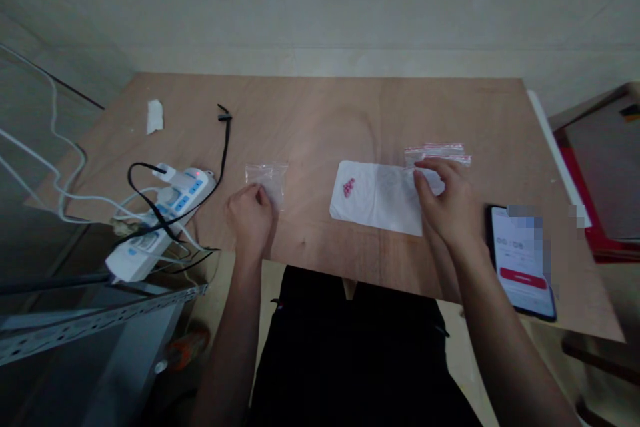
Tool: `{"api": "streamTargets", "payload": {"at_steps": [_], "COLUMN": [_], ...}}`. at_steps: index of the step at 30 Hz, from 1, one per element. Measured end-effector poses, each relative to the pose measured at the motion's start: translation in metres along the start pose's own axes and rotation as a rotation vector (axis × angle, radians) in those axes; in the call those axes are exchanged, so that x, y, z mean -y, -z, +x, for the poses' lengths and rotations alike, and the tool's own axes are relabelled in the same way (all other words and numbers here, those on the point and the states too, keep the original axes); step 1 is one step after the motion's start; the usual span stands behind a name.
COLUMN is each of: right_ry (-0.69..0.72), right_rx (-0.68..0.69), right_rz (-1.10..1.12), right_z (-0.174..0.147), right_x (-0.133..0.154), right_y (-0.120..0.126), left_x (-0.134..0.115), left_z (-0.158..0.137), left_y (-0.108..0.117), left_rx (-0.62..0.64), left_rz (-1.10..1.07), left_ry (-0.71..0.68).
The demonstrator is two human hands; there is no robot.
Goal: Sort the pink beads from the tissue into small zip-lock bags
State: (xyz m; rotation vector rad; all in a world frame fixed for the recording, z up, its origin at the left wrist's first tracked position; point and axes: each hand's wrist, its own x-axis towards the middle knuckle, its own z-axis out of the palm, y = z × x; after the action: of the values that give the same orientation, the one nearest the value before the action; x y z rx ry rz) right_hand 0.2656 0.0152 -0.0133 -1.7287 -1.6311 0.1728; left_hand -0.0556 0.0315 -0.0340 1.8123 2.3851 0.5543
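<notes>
My left hand [251, 219] is closed, its curled fingers over the lower left part of a small clear zip bag [273, 180] on the table. To the right lies a white sheet [397, 203], which bears a small cluster of pink beads or pellets [349, 187]. Over the sheet's right end, my right hand [445, 200] has thumb and index tips brought together. Those fingertips meet by several stacked zip bags with red-lined tops [437, 151]; what they pinch, if anything, is too small to make out.
A white power strip [167, 220] with tangled cables stands at the left, and a black cable [227, 140] runs beyond it. A scrap of white paper [155, 117] lies far left. At the right is a lit phone [520, 260]. The wooden table [310, 113] meets a wall behind.
</notes>
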Motion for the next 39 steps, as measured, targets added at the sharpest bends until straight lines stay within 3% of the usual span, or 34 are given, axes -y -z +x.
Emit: {"api": "streamTargets", "payload": {"at_steps": [7,17,21,23,25,29,32,39], "right_ry": [0.067,0.094,0.077,0.066,0.015,-0.114,-0.136,-0.340], "right_rx": [0.011,0.002,0.001,0.003,0.066,0.407,0.557,0.605], "right_rz": [-0.021,0.032,0.090,0.213,0.409,0.763,0.891,1.131], "right_z": [-0.004,-0.007,-0.010,-0.011,-0.012,-0.011,-0.010,-0.012], "right_x": [0.007,0.005,0.022,0.037,0.053,0.076,0.078,0.070], "right_y": [-0.003,-0.007,-0.004,-0.006,-0.009,-0.012,-0.007,0.001], "left_x": [-0.005,-0.009,-0.013,-0.021,-0.034,-0.058,-0.066,-0.067], "left_z": [-0.003,-0.002,-0.007,-0.014,-0.024,-0.042,-0.046,-0.041], "left_y": [-0.005,0.008,0.027,0.034,0.037,0.032,0.028,0.029], "left_rx": [-0.083,-0.035,-0.142,-0.064,0.108,0.357,0.370,0.426], "left_rz": [0.025,0.058,-0.192,-0.436,-0.674,-0.895,-0.871,-0.915], "left_ry": [-0.015,-0.064,-0.172,-0.279,-0.366,-0.427,-0.427,-0.394]}}
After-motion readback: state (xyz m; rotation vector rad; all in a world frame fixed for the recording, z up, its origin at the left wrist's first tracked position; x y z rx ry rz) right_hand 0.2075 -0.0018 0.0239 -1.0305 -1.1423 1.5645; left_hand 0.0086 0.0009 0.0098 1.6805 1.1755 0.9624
